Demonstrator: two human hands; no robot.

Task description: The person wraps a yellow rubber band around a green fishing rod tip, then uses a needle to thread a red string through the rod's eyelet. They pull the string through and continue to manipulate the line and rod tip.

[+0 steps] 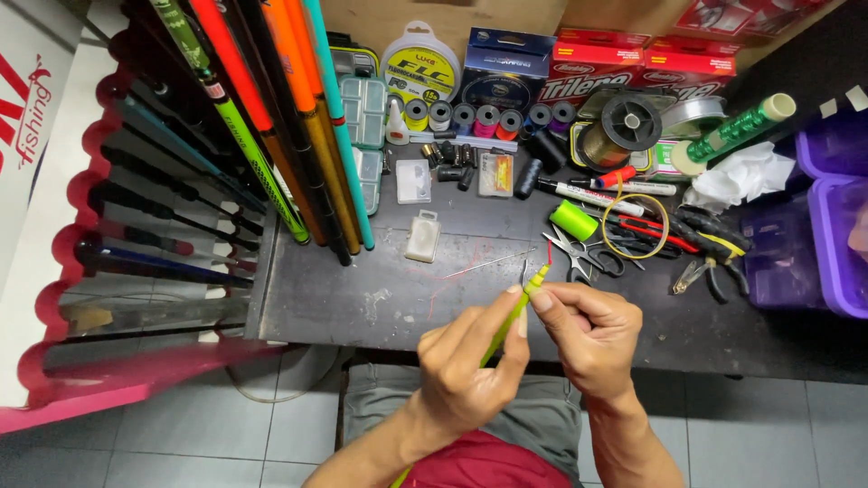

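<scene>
Both my hands hold a thin yellow-green rod (508,323) over the near edge of a dark worktable (362,298). My left hand (470,366) grips the rod's shaft from below. Around the rod's tip, where a short red thread (548,254) sticks up, the thumb and fingers of my right hand (589,333) pinch. A thin wire or needle (488,264) lies on the table just beyond the tip.
Scissors (579,255), pliers (710,271), markers, a green thread spool (573,220) and line spools lie behind. Fishing rods (271,117) lean in a rack at left. Purple bins (836,226) stand at right. Small clear boxes (422,237) sit mid-table.
</scene>
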